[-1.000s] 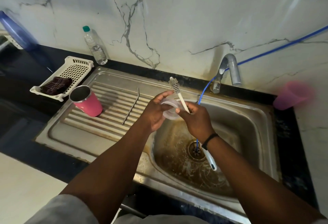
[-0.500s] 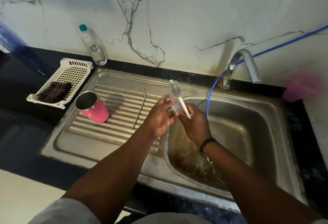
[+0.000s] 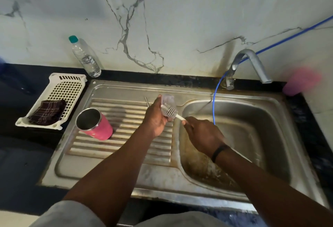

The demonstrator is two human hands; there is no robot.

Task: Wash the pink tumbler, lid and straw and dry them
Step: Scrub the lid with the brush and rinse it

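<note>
- The left hand [image 3: 156, 118] is gripping the clear lid [image 3: 168, 103], fingers curled round its edge, holding it up over the inner edge of the sink's [image 3: 180, 198] ribbed drainboard, just left of the basin.
- The right hand [image 3: 202, 135] is pinching the white handle of a bottle brush [image 3: 171, 111], whose bristle head is lying against the lid's face.
- The pink tumbler [image 3: 94, 125] is lying tilted on the drainboard, left of the lid, its steel mouth facing up and left.
- The metal straw [image 3: 146, 100] is resting on the drainboard just behind the left hand, mostly hidden by it.
- A white basket [image 3: 69, 87] holding a dark checked cloth [image 3: 47, 112] is sitting on the counter left of the sink.
- A blue hose [image 3: 214, 100] is hanging from near the tap [image 3: 252, 64] into the basin.
</note>
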